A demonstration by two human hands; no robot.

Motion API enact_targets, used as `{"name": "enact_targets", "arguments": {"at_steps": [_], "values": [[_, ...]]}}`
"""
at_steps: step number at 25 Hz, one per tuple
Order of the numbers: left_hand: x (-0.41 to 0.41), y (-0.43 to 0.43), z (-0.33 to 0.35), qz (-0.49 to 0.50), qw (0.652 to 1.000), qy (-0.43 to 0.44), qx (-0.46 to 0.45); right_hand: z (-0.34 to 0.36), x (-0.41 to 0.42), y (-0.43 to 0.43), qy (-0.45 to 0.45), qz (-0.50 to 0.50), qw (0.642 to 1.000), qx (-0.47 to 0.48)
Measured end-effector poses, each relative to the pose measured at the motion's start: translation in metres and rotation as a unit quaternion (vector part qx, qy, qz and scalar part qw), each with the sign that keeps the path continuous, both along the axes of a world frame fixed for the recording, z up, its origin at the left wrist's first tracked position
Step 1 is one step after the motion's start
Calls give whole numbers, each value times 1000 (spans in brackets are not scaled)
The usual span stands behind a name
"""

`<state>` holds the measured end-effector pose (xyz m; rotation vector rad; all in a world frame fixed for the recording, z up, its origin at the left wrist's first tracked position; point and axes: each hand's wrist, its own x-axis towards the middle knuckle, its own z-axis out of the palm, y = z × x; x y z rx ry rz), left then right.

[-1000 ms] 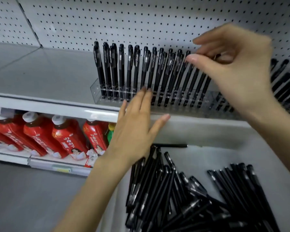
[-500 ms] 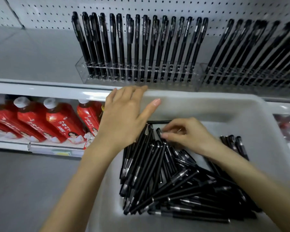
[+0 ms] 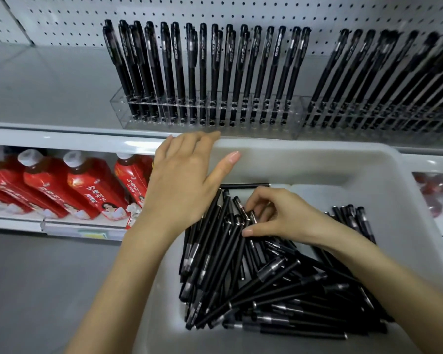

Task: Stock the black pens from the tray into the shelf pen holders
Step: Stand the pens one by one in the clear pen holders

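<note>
The left hand (image 3: 182, 185) lies flat on the tray (image 3: 304, 149) rim; the right hand (image 3: 289, 218) pinches a black pen (image 3: 239, 203)

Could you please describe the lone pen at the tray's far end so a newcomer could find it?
Start at the grey tray before the shelf. Against its far wall lies one black pen. Unlike the heaped pens, it lies crosswise along that wall.

Even bright light, soft shadows; edges warped, right blurred.
</note>
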<state>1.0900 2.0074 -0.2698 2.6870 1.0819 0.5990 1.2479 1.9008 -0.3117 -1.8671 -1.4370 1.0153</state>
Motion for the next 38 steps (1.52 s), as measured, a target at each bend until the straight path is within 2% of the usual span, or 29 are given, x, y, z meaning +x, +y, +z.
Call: {"name": "enact_targets", "arguments": {"at_steps": [11, 13, 15, 19, 25, 27, 32, 38], "values": [[1, 0, -2, 5, 1000, 19, 11, 28, 6, -6, 151, -45, 987, 44], [2, -1, -2, 7, 999, 39, 21, 40, 8, -5, 160, -83, 980, 86], [3, -2, 1, 5, 999, 47, 16, 57, 11, -3, 160, -128, 963, 174], [4, -1, 13, 6, 999, 16, -32, 103, 23, 4, 67, -158, 923, 345], [18, 11, 26, 3, 1000, 2, 25, 158, 34, 41, -19, -209, 849, 484], [21, 14, 23, 2, 999, 11, 48, 164, 31, 53, -51, -205, 840, 500], [20, 21, 13, 0, 998, 28, 64, 155, 28, 79, -50, -231, 833, 501], [20, 24, 9, -6, 999, 25, 43, 135, 36, 93, -111, -215, 850, 467]]}}
